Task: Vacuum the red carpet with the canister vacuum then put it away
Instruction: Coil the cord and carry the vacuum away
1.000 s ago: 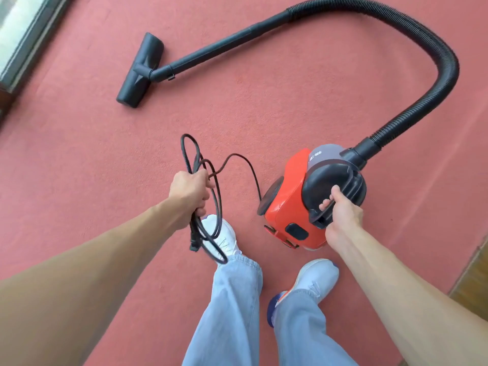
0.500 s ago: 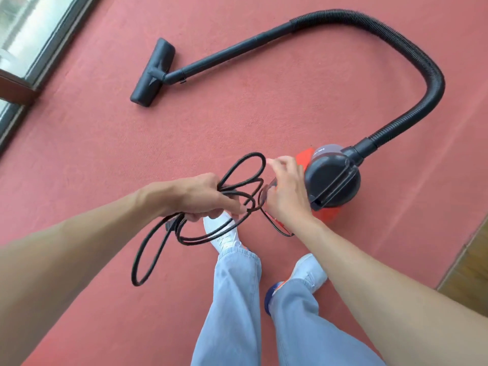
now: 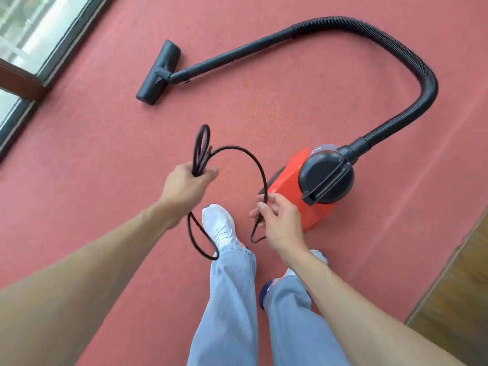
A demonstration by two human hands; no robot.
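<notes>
Two hands hold the black cord (image 3: 253, 165): the left hand (image 3: 184, 183) grips its coiled loops, the right hand (image 3: 280, 223) pinches a strand beside the red vacuum (image 3: 290, 188).

A wide stretch of bare carpet (image 3: 290, 101) is enclosed by the hose (image 3: 429, 85), the wand (image 3: 237, 52) and the floor head (image 3: 158, 72), and open room is left there. The gap between the left hand (image 3: 184, 183) and the right hand (image 3: 282, 225) is crossed by the arched cord (image 3: 235, 147), and the way rightward is blocked by the vacuum body (image 3: 287, 188). The far left is bounded by the window frame (image 3: 75, 35).
</notes>
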